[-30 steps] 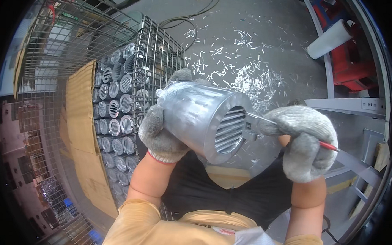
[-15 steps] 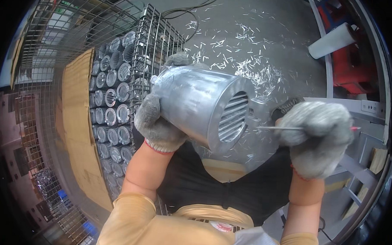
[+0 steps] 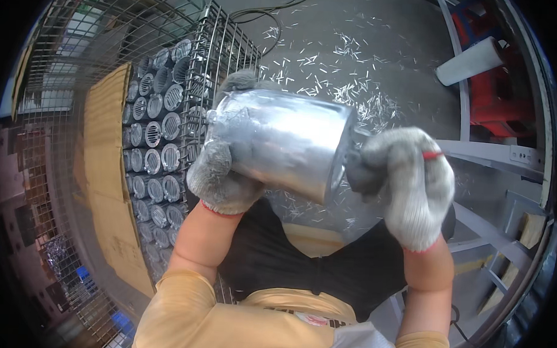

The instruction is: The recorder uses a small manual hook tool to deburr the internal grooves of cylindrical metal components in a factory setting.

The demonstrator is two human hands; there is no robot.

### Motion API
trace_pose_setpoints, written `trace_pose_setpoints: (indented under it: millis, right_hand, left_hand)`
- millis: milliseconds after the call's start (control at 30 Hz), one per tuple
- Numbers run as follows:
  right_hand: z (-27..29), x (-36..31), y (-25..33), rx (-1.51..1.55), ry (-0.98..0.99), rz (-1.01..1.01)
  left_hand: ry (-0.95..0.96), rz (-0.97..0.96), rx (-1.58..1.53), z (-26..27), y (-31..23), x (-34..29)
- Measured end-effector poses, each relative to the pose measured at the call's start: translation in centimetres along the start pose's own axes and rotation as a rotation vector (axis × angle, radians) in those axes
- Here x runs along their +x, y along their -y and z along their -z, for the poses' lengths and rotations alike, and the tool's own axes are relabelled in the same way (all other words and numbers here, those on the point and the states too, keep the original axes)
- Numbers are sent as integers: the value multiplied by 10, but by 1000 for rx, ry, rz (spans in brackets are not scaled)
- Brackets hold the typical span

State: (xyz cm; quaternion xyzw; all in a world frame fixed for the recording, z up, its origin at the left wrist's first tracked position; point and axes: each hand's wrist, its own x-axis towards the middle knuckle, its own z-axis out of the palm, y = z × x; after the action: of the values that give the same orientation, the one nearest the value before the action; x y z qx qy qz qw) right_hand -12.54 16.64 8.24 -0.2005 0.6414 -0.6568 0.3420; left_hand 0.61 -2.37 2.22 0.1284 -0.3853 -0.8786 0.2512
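My left hand [image 3: 223, 166], in a grey knitted glove, grips a silvery metal cylinder [image 3: 285, 143] by its left end. The cylinder lies roughly sideways above my lap, its right end turned mostly out of sight. At that end is my gloved right hand [image 3: 404, 178], fingers closed round a thin tool with a red tip [image 3: 432, 155]. The tool's shaft is hidden by the fingers and the cylinder's rim, so I cannot tell whether it touches the metal.
A wire cage [image 3: 224, 49] on the left holds stacked cylinders [image 3: 153, 133] with slotted ends, beside a cardboard sheet [image 3: 115, 180]. Metal slivers [image 3: 367, 100] litter the floor ahead. At right are a white roll [image 3: 472, 61], red crates [image 3: 502, 105] and a pale metal frame [image 3: 494, 154].
My right hand has moved left with the tool, up to the cylinder's right end. The cylinder has turned, so its slotted face no longer shows.
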Motion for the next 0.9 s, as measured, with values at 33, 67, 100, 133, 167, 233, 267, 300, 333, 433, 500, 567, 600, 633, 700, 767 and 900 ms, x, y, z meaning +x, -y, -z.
trace_pose_setpoints:
  millis: [33, 67, 100, 133, 167, 233, 267, 300, 333, 433, 500, 567, 600, 633, 700, 767, 900]
  right_hand:
    - [-2, 6, -6, 88, -6, -31]
    - [-4, 8, -13, 82, -10, -28]
    - [-5, 11, -20, 251, -30, -14]
    - [-6, 12, -21, 418, -50, 2]
    - [-9, 10, -18, 381, -116, -40]
    - [-7, 8, -19, 372, -43, 125]
    - [-3, 7, -23, 377, 47, 276]
    - [8, 11, -26, 289, 109, 522]
    - [8, 11, -20, 593, 221, 456]
    - [21, 22, -7, 414, 57, 628]
    - [17, 26, 7, -74, -66, 694]
    - [1, 27, 15, -428, -4, 589]
    - [-8, 26, 16, -483, 22, 451]
    - [-9, 26, 22, -503, 4, 469]
    - [-10, 24, 36, -553, -49, 264]
    - [-2, 15, 58, -698, -50, 245]
    - [-7, -5, 82, -1011, 47, 176]
  left_hand:
    - [-33, 35, -36, 2, -3, -1]
    - [-66, 69, -72, 4, -6, -2]
    - [92, -19, -46, 9, -2, 5]
    - [100, -24, -57, 11, -1, 6]
    - [18, -9, -139, 10, -1, 8]
    - [-177, 108, -307, 0, 7, 12]
    - [-205, 177, -418, 0, 10, 11]
    - [-170, 220, -463, -3, 15, 13]
    - [-143, 261, -496, -2, 17, 14]
    - [-43, 328, -559, -14, 22, 14]
    - [58, 358, -499, -23, 34, 14]
    - [99, 307, -349, -4, 47, 15]
    - [2, 391, -438, -16, 48, 12]
    - [11, 448, -445, -15, 50, 10]
    - [23, 479, -285, -21, 50, 14]
    - [151, 354, 14, -19, 47, 19]
    - [364, 332, -35, -21, 42, 19]
